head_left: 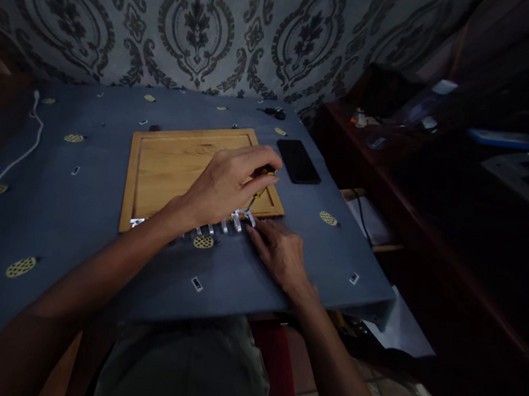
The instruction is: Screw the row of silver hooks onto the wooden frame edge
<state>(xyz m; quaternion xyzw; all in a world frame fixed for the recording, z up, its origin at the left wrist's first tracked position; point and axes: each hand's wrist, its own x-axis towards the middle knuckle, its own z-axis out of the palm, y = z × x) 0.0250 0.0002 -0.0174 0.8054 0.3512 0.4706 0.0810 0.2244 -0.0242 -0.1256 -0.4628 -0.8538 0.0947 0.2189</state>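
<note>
While the left hand wraps its fingers round a screwdriver at the near edge of the wooden board, the right hand sits beside a metal clip there, its grip unclear.

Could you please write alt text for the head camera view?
The left hand holds a yellow screwdriver pointing down at shiny metal pieces along the near edge of a wooden board, with the right hand close beside them. A dark phone lies right of the board on a patterned tablecloth.
</note>
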